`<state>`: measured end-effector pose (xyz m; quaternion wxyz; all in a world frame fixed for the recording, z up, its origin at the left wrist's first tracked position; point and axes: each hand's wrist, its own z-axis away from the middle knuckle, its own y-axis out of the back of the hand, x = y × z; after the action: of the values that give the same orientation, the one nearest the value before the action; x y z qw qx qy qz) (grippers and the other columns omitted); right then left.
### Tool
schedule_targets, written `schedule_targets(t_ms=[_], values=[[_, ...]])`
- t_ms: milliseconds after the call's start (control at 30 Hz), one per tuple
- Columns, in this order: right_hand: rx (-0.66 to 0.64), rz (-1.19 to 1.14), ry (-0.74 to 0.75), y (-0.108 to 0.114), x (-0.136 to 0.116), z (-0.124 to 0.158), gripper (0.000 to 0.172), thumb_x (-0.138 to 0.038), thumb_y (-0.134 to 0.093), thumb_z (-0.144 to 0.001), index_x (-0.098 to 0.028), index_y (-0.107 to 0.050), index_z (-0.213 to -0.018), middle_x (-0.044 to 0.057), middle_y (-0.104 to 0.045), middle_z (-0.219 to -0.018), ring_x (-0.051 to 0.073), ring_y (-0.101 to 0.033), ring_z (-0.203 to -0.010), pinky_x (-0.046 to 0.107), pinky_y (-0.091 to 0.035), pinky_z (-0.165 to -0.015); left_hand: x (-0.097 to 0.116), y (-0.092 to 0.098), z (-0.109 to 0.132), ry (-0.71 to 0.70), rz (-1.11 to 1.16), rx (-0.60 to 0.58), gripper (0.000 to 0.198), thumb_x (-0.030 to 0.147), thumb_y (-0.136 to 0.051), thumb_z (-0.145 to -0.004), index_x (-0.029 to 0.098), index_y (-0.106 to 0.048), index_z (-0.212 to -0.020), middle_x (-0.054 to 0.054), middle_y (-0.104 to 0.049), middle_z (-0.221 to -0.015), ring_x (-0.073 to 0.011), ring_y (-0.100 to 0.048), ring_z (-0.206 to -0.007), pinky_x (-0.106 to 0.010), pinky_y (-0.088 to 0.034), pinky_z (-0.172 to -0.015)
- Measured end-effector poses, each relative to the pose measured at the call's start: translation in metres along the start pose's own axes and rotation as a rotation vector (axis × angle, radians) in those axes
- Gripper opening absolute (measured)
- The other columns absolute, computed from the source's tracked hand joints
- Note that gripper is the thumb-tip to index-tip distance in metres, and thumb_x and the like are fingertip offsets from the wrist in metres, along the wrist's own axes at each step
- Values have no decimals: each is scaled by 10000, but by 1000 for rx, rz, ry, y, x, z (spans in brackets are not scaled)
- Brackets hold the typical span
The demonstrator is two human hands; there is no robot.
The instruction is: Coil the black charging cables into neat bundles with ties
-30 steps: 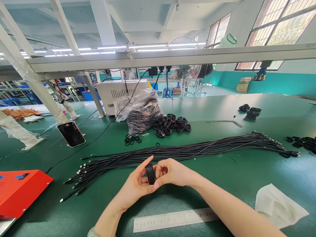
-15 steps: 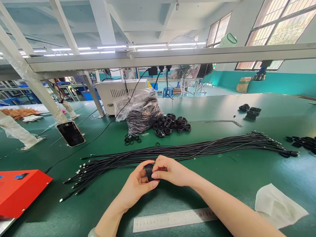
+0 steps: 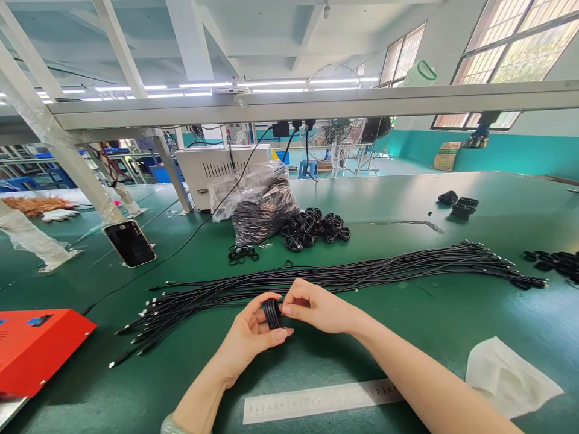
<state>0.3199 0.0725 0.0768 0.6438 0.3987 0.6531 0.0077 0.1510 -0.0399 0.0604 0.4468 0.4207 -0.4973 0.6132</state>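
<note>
Left hand (image 3: 253, 333): clamped on black cable coil (image 3: 272, 314) | coil: between left thumb and fingers, just left of right hand's fingertips; long axis near upright, top leaning left | right hand (image 3: 320, 308): fingers bent at coil's edge, cannot tell whether gripping

the coiled cable (image 3: 272, 314) looks plastic-coated and glossy, the surface (image 3: 438, 313) smooth and shiny, the ruler (image 3: 316, 402) metallic, the bag (image 3: 260, 202) crinkled plastic.

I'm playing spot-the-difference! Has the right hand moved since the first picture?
Yes, the right hand has moved slightly away from the ruler, toward the long cables.
</note>
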Motion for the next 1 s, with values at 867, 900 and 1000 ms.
schedule_targets(t_ms=[867,900,1000], values=[[26,178,152,-26,-17,6,828,-433,-847,-572,-286,-494,-1307,102,-421,-1412,296,-365,-1298,451,-304,-1036,-1,2,5,25,142,-218,629,214,-791,-698,271,-517,-1261,-111,-673,-1177,-277,-694,-954,-312,-517,-735],[44,157,137,-25,-15,6,826,-422,-854,-560,-295,-505,-1298,97,-423,-1407,301,-359,-1303,453,-308,-1039,-3,1,4,29,160,-215,663,251,-807,-681,275,-507,-1272,-124,-655,-1215,-290,-696,-955,-319,-522,-726],[134,72,33,-11,-3,-1,819,-332,-834,-607,-302,-458,-1335,73,-526,-1298,262,-496,-1184,420,-388,-994,-9,3,-2,15,215,-133,686,429,-767,-704,282,-481,-1311,-159,-560,-1355,-339,-653,-1060,-416,-529,-816]])
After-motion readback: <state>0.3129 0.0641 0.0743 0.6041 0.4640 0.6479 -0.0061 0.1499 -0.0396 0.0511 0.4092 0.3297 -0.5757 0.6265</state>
